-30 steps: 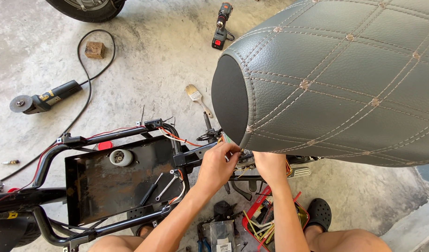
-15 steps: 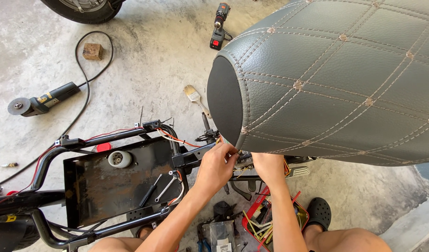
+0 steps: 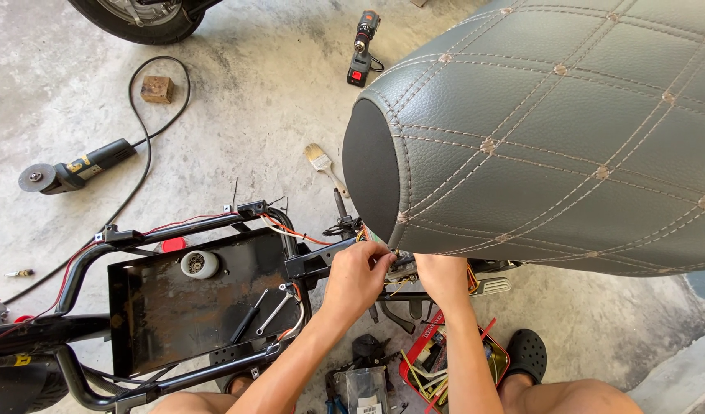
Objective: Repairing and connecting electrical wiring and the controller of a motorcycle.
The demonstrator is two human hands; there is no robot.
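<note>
I see the big grey quilted seat (image 3: 552, 146) tilted up over the black motorcycle frame (image 3: 176, 230), its rear edge just above both hands. In the frame sits a rusty black tray (image 3: 168, 307) holding wrenches (image 3: 262, 313) and a roll of tape (image 3: 200, 264). On the concrete floor (image 3: 253, 100) lie an angle grinder (image 3: 72, 170), a cordless drill (image 3: 364, 47) and a paintbrush (image 3: 323, 165). My left hand (image 3: 358, 277) has its fingers pinched at the wiring (image 3: 383, 244) under the seat; my right hand (image 3: 442, 277) is beside it, fingers hidden, so I cannot tell their grip.
</note>
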